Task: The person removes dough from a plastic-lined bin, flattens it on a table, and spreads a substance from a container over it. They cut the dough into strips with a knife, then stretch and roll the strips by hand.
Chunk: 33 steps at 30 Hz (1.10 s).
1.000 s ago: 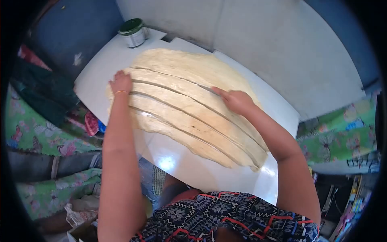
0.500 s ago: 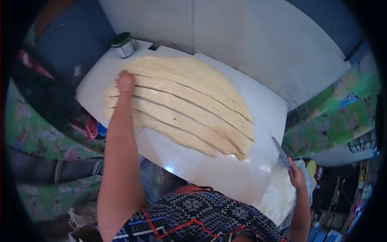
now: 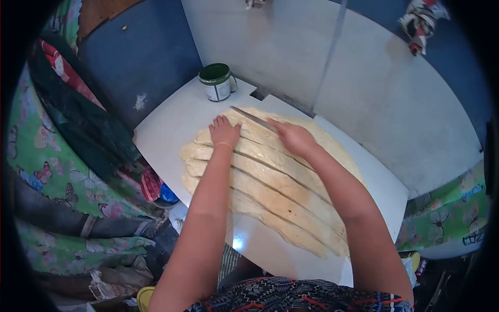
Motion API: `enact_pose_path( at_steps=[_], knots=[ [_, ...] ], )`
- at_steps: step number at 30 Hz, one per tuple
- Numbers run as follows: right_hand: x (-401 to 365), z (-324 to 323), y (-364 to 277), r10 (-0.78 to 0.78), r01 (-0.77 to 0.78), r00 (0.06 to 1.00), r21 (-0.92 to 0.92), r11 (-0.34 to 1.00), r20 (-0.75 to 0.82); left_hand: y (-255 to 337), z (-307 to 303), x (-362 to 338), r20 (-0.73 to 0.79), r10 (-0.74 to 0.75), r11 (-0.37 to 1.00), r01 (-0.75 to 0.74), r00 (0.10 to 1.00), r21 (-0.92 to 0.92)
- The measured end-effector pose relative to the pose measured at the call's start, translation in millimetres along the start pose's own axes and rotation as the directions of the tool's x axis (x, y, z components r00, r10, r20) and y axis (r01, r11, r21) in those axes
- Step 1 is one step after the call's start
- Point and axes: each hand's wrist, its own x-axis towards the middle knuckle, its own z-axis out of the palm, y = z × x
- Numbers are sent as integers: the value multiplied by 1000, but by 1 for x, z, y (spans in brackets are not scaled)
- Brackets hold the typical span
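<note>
Right hand grips knife, fingers closed round handle, index finger stretched fwd along top. Blade runs out past fingertips twd L, over far part of dough, tip near dough's far L edge; can't tell if blade touches surface. Left hand open, palm down, flat on dough nr its L end, fingers pointing away from body, nothing grasped. Thin yellow band round L wrist.

Dough = big flat sheet, pale yellow, shiny in spots, lying on white table. Several long cuts run lengthwise, strips side by side, w/ narrow gaps btwn some; L ends ragged. Small dark spot on one strip, nearer the body. Uncut-looking part at far side, partly behind R hand + forearm.

Container w/ dark green rim & white label stands upright at table's far L corner, nr dough, not touching. Light wall panel behind table. Green curtain w/ butterfly print hangs at L; more of same print at R. Patterned shirt at bottom.
</note>
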Motion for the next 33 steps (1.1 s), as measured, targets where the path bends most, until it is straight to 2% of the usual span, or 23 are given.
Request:
enact_pose_path(
  at_steps=[4,5,7,10,11,13,16,18,20,24,26,27,28,30,33],
  knots=[
    [119,38,-58,-164,170,984,-96,981,70,-9,-1,0,13,10,1000,-10,1000,5],
    [136,50,-60,-160,166,985,-87,982,69,-12,0,3,18,13,1000,-13,1000,14],
    [154,65,-60,-210,228,972,-197,954,106,-14,4,5,8,4,998,-5,1000,64],
    [141,67,-38,-138,163,979,-170,972,150,-22,4,8,-16,7,991,-5,1000,131],
    [124,65,-26,-115,146,977,-172,974,178,-23,5,10,-10,-16,990,17,1000,140],
    [80,48,0,-102,129,985,-206,970,137,-27,6,15,10,-47,987,45,999,154],
    [-15,7,49,71,-11,974,-272,962,213,-33,4,21,28,-67,985,62,997,160],
    [-85,-9,89,125,-64,972,-289,955,199,-33,-1,18,39,-80,983,72,996,169],
    [-158,-40,105,355,-261,897,-332,906,264,-33,-3,19,44,-87,979,77,995,189],
    [-323,-58,159,484,-418,857,-313,853,175,-29,0,12,7,-63,985,61,998,164],
    [-399,-51,183,466,-433,880,-247,867,95,-28,7,13,-148,-7,919,65,989,389],
    [-432,-51,184,510,-480,856,-237,844,83,-19,2,10,-101,39,920,3,994,391],
    [-468,-46,195,492,-479,870,-190,857,27,-5,-4,4,-56,80,919,-52,995,391],
    [-526,-54,199,530,-525,848,-124,842,10,23,-5,-12,-107,102,943,-62,989,326],
    [-529,-67,184,452,-459,887,-83,884,-96,60,4,-17,-41,167,971,-157,985,178]
  ],
)
